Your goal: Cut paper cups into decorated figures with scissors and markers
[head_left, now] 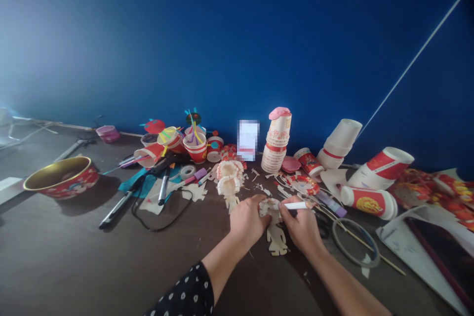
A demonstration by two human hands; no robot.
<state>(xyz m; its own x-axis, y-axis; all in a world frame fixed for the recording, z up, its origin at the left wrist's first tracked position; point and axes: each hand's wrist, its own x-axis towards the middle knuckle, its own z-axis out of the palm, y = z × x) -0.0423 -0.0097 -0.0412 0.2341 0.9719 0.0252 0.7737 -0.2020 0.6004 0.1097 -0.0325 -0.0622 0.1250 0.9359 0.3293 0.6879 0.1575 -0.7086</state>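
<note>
My left hand [246, 222] has its fingers closed on the upper part of a pale paper cutout [277, 241], shaped like a small figure, lying on the table. My right hand [305, 231] grips a white marker [295, 205], its tip end by the top of the cutout. The fingertips hide part of that top. Just behind my left hand lies another cutout figure [231, 202], joined to a cut paper cup [228, 185]. Paper scraps [262, 188] are scattered behind the hands.
A stack of paper cups [276, 145] stands at the back, with more cups [372, 202] lying to the right. Nearby are a tape roll [356, 243] and a tablet-like device [437, 256]. Leftward lie a gold-lined bowl [79, 182], a hot glue gun [122, 205] and its black cord [148, 228].
</note>
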